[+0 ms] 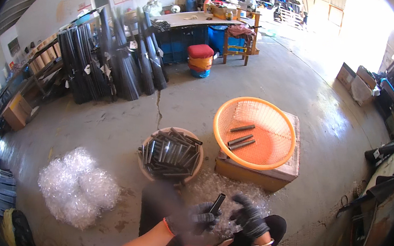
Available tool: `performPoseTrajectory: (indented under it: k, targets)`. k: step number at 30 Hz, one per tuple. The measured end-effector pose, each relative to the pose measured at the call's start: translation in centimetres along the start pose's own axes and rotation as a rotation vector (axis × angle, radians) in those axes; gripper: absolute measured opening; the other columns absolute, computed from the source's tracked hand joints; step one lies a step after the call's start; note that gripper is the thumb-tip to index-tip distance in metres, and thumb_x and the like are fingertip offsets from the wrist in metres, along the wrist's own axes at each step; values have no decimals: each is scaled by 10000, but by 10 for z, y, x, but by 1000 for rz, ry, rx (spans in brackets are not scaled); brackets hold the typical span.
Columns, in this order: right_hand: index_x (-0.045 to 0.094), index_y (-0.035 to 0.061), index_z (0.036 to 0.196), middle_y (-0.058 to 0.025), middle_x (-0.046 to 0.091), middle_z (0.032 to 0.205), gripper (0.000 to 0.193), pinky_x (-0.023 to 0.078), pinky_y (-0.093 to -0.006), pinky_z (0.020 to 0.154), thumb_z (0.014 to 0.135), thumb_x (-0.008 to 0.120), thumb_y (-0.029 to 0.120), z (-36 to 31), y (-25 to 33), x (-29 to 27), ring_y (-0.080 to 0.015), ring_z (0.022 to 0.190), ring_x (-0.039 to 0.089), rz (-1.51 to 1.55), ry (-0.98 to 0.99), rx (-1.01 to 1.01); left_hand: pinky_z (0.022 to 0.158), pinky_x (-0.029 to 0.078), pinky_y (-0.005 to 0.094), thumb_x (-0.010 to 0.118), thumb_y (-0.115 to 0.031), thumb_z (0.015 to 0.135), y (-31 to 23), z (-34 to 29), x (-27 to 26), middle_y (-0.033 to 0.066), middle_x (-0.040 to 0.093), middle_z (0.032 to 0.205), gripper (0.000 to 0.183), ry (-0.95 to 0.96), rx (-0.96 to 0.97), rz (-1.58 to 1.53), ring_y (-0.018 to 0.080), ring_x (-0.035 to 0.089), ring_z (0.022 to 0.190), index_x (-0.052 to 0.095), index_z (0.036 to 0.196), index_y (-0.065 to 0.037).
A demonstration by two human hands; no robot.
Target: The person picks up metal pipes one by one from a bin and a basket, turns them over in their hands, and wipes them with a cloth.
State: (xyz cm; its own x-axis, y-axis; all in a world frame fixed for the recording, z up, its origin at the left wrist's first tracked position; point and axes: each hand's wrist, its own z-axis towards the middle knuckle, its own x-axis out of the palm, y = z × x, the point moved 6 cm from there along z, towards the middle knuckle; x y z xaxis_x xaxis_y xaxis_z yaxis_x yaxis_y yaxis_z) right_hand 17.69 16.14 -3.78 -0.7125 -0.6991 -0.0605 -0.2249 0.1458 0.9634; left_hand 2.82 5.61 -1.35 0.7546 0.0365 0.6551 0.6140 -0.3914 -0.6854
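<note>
My left hand (204, 217), in a grey knit glove, is closed around a short black tube (218, 203) that points up and slightly right. A blurred patch hides part of this hand and wrist. Just right of the tube, my gloved right hand (250, 218) hangs apart from it, fingers bent and spread, with nothing visible in them. Beyond my knees, a round tub (201, 158) is heaped with similar black tubes (169, 154). Farther right, an orange mesh basket (280, 127) contains three dark tubes (241, 140).
The basket rests on a cardboard box (254, 174). Clear plastic shavings (237, 194) lie between my legs and the box, and a large pile of clear plastic (77, 187) sits left. Bundled long black strips (117, 62), a red-topped stool (200, 58) and a workbench (193, 19) stand farther back.
</note>
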Motion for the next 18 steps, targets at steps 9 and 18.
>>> performPoseTrajectory:
  k: [9, 18]
  targets:
    - [588, 18, 1019, -195, 594, 991, 271, 464, -377, 783, 751, 615, 51, 14, -33, -78, -330, 876, 583, -781, -428, -97, 732, 491, 336, 568, -107, 862, -11, -7, -10, 50, 578, 907, 297, 112, -9, -9, 168, 571, 841, 505, 1147, -53]
    - [608, 68, 981, -168, 611, 938, 231, 476, -385, 727, 780, 498, 39, 10, -18, -12, -323, 805, 599, -692, -134, -600, 752, 484, 350, 570, -118, 861, 1, 3, -7, 52, 568, 921, 283, 131, -50, 58, 174, 566, 856, 510, 1127, -40]
